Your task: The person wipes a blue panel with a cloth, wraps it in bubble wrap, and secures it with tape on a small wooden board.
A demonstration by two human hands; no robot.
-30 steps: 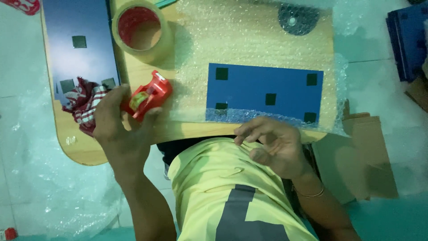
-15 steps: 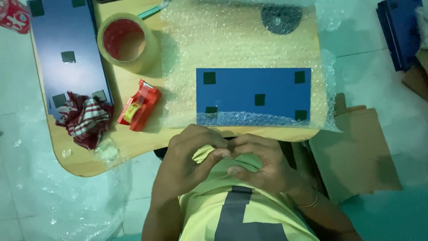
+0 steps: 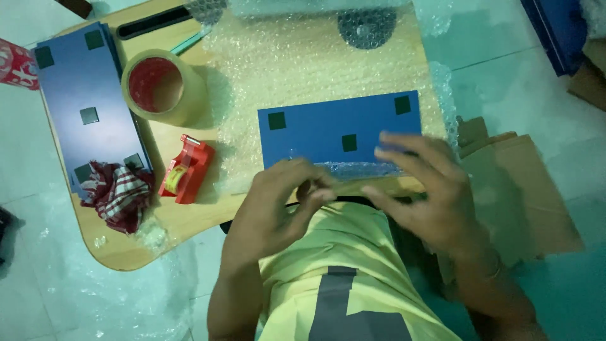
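wooden counter [image 3: 189, 221] covered with bubble wrap [image 3: 303, 69]. blue panel [image 3: 328, 129] lies on it. left hand [image 3: 278, 202] and right hand [image 3: 423, 189] both spread, empty, at the panel's near edge. red tape dispenser [image 3: 186, 169] left.

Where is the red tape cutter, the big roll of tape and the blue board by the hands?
red tape dispenser [image 3: 187, 169], head view, on its red body.
roll of tape [image 3: 189, 101], head view, on its tan outer wall.
blue board [image 3: 328, 126], head view, on its bare blue face.

Right hand [image 3: 423, 189] motion-blurred; blue panel [image 3: 341, 129] near edge covered.
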